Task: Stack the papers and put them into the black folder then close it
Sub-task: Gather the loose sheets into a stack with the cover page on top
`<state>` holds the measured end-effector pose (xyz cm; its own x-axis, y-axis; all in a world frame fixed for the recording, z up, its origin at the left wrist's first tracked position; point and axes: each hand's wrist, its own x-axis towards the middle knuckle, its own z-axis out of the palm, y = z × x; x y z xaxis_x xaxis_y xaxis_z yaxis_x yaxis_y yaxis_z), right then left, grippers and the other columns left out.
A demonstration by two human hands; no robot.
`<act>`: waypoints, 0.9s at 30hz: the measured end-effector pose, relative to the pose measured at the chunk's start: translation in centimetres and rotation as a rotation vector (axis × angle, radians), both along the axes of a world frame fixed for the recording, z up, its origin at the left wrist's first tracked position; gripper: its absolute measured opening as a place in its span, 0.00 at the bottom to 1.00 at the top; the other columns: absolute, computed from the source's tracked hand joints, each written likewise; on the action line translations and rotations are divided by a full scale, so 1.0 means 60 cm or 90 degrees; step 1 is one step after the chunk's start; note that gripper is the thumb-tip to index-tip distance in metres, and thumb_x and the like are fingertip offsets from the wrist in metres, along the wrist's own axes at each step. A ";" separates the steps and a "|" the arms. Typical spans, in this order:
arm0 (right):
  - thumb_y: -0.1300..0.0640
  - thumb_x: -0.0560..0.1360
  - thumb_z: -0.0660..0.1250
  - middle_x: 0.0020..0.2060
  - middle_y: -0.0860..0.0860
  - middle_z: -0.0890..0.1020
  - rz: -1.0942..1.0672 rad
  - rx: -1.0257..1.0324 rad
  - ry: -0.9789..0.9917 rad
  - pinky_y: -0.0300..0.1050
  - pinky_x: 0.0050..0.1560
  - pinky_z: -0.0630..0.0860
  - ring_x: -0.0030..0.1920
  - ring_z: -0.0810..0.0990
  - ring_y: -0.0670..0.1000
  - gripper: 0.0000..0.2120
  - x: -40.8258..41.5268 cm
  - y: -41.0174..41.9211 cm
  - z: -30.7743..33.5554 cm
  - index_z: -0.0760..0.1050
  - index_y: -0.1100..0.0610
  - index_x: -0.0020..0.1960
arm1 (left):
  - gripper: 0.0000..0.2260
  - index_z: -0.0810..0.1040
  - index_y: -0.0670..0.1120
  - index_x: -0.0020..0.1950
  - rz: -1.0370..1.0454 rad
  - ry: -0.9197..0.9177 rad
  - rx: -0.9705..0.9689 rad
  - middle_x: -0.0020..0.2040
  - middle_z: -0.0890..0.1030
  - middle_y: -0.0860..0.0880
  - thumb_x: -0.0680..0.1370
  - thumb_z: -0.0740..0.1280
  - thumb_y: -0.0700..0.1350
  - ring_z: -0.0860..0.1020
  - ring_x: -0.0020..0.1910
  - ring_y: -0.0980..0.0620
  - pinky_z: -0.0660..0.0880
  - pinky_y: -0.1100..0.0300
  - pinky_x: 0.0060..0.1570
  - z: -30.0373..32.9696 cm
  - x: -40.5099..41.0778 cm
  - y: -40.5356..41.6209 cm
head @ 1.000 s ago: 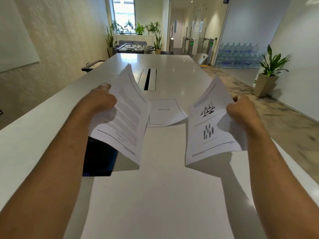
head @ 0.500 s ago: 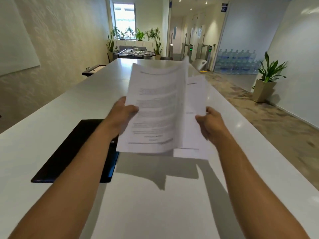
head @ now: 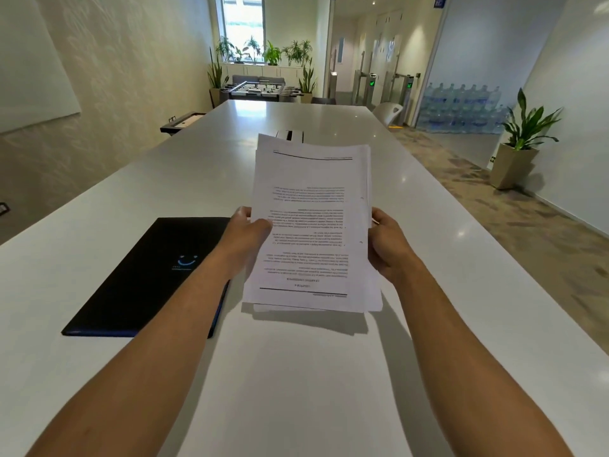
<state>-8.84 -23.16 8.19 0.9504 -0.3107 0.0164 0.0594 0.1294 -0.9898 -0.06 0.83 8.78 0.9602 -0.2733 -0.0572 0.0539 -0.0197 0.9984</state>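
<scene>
Several papers [head: 309, 225], gathered into one loose stack with the print upside down to the wearer, are held above the white table [head: 296, 374], the left hand [head: 245, 237] pinching the left edge and the right hand [head: 387, 245] gripping the right edge, while the closed black folder [head: 148, 275] lies flat just to their left.

The top sheet of the papers [head: 309, 225] carried upside-down printed text, too small and blurred to read. The folder [head: 148, 275] bore a pale smile-shaped logo with an illegible line under it. A blue sign [head: 439, 1] high on the far wall and green lights on the gates [head: 372, 83] showed nothing readable.
</scene>
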 end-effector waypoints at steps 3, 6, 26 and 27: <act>0.62 0.79 0.63 0.50 0.57 0.85 -0.020 -0.032 0.003 0.56 0.48 0.83 0.48 0.85 0.60 0.10 0.007 0.005 0.002 0.76 0.55 0.59 | 0.17 0.65 0.48 0.60 0.065 -0.032 -0.012 0.50 0.81 0.47 0.76 0.69 0.39 0.85 0.36 0.55 0.78 0.64 0.28 -0.003 0.001 -0.007; 0.51 0.81 0.59 0.41 0.48 0.86 -0.085 -0.123 -0.030 0.46 0.43 0.83 0.42 0.85 0.51 0.09 0.013 0.011 0.016 0.76 0.54 0.53 | 0.22 0.61 0.53 0.63 0.082 -0.125 -0.053 0.52 0.81 0.50 0.77 0.68 0.39 0.84 0.40 0.61 0.78 0.67 0.31 0.000 0.006 -0.013; 0.65 0.67 0.69 0.47 0.45 0.82 -0.170 -0.166 -0.184 0.35 0.39 0.80 0.46 0.83 0.41 0.17 0.019 0.024 0.000 0.70 0.48 0.50 | 0.18 0.68 0.55 0.52 0.078 -0.232 -0.108 0.52 0.80 0.51 0.70 0.70 0.38 0.82 0.48 0.51 0.80 0.64 0.38 -0.002 0.004 -0.042; 0.65 0.68 0.68 0.47 0.45 0.82 -0.172 -0.157 -0.188 0.35 0.39 0.79 0.45 0.83 0.41 0.15 0.020 0.020 -0.004 0.71 0.49 0.49 | 0.18 0.69 0.55 0.52 0.076 -0.222 -0.116 0.51 0.81 0.52 0.70 0.70 0.39 0.83 0.47 0.51 0.80 0.62 0.38 -0.004 0.006 -0.040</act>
<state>-7.64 -21.94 7.97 0.7798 -0.4991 0.3780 0.3417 -0.1666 -0.9249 0.32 -1.56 8.54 0.9390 -0.1341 0.3168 -0.2977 0.1443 0.9437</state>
